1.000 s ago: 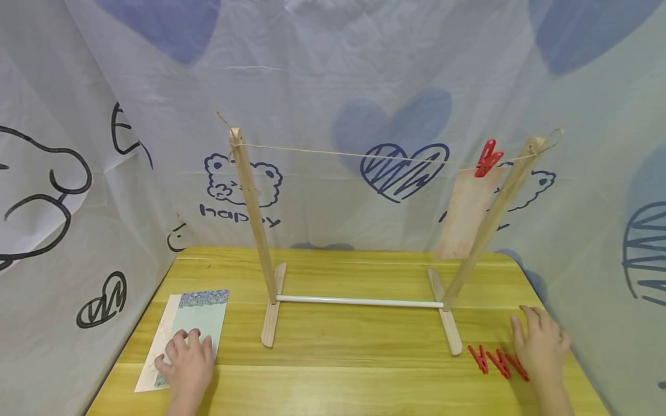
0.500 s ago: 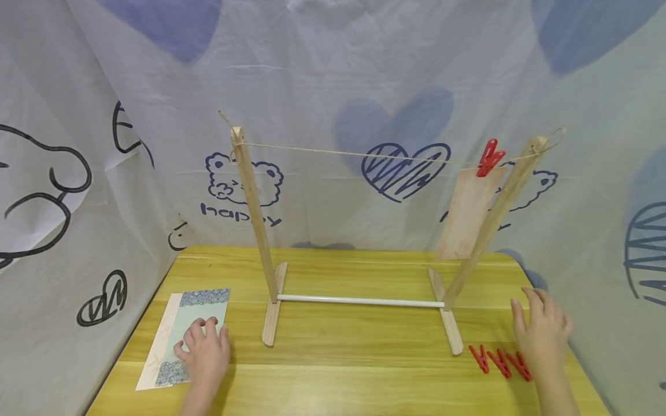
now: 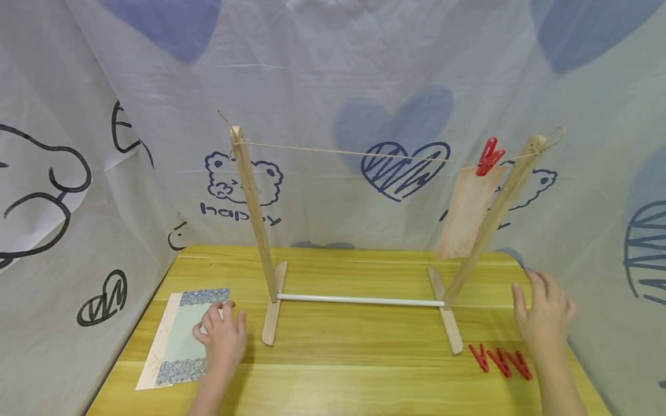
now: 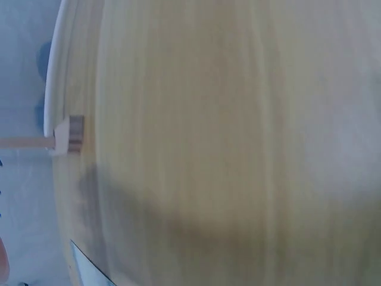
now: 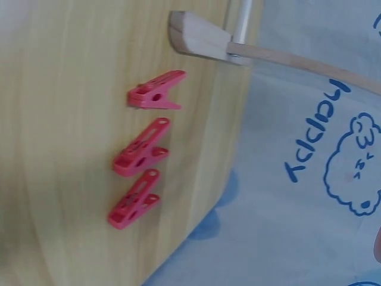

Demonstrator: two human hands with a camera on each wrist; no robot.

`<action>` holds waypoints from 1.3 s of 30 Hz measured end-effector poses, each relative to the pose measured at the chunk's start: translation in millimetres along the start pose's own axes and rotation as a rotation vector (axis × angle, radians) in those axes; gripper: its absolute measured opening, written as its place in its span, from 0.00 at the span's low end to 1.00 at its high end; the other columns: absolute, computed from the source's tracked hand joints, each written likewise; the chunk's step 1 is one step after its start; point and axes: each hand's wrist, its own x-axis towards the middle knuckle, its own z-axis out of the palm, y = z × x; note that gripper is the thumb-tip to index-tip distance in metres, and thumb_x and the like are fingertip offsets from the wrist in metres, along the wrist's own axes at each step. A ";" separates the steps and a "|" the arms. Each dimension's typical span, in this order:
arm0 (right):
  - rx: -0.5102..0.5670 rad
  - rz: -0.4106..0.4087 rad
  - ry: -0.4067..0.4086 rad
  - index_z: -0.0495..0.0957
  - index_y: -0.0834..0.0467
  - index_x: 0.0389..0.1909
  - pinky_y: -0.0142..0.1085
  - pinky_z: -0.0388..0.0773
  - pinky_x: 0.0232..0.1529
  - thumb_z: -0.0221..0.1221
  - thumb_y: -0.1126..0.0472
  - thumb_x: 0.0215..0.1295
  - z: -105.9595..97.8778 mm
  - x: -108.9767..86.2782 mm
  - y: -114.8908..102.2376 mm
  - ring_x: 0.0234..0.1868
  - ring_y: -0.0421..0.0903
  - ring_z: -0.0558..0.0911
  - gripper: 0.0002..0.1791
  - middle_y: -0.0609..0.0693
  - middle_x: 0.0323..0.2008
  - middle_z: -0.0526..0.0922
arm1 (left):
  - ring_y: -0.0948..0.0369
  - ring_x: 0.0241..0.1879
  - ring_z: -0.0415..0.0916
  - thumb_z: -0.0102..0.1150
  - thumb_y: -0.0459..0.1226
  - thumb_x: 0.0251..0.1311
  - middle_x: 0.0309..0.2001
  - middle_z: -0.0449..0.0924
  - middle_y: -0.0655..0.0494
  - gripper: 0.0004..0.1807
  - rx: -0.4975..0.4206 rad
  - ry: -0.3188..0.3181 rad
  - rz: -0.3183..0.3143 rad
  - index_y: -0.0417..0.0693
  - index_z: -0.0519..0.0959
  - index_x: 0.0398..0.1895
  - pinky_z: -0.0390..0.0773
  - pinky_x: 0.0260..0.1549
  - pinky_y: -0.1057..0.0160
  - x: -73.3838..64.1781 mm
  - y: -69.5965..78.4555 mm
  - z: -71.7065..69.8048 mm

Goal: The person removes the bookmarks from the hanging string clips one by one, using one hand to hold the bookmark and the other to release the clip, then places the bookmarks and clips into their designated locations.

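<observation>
My left hand (image 3: 224, 338), its fingers loosely bent, hovers over the right edge of a mint card with blue lace-pattern bands (image 3: 182, 371). That card overlaps a cream sheet (image 3: 158, 344) on the table's left. My right hand (image 3: 543, 312) is raised beside three red clothespins (image 3: 499, 363), holding nothing. The right wrist view shows those clothespins lying in a row, the middle clothespin (image 5: 141, 149) apart from its neighbours. On the string (image 3: 322, 151), two red clothespins (image 3: 489, 157) stand at the top of a pale pinkish paper (image 3: 463, 216).
Between the hands stands a wooden frame, with a left post (image 3: 252, 214), a right post (image 3: 491, 225) and a white crossbar (image 3: 359, 300) low down. Behind the wooden table (image 3: 354, 364) hangs a printed cloth (image 3: 312, 75) that also covers both sides.
My left hand has moved right and away from me, uncovering more of the mint card. My right hand has risen slightly away from the clothespins. Cards and clothespins stay in place.
</observation>
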 end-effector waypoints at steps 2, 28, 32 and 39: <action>0.005 -0.018 0.022 0.69 0.66 0.51 0.62 0.52 0.47 0.52 0.49 0.65 -0.5 3.4 -1.3 0.50 0.68 0.66 0.24 0.67 0.51 0.69 | 0.39 0.52 0.52 0.45 0.40 0.65 0.51 0.58 0.34 0.15 -0.018 0.016 0.023 0.36 0.66 0.46 0.40 0.50 0.37 1.6 5.9 2.4; 0.091 -0.082 0.139 0.70 0.65 0.52 0.57 0.50 0.53 0.46 0.40 0.65 -12.5 47.9 -21.2 0.52 0.67 0.66 0.32 0.68 0.51 0.69 | 0.43 0.51 0.58 0.50 0.41 0.62 0.48 0.63 0.38 0.16 -0.107 0.096 0.179 0.39 0.68 0.46 0.45 0.49 0.39 19.0 71.2 27.0; 0.112 -0.088 0.147 0.70 0.65 0.52 0.54 0.49 0.55 0.47 0.41 0.65 -17.3 55.3 -25.4 0.53 0.66 0.66 0.31 0.69 0.51 0.68 | 0.44 0.51 0.58 0.49 0.42 0.63 0.49 0.62 0.38 0.16 -0.116 0.094 0.207 0.39 0.69 0.46 0.45 0.49 0.40 21.5 81.9 30.1; 0.129 -0.107 0.169 0.69 0.65 0.53 0.52 0.49 0.54 0.47 0.41 0.65 -24.6 70.6 -34.5 0.53 0.65 0.66 0.31 0.68 0.51 0.68 | 0.45 0.51 0.57 0.47 0.42 0.64 0.49 0.63 0.40 0.15 -0.143 0.072 0.242 0.40 0.68 0.46 0.45 0.49 0.40 24.7 102.9 37.1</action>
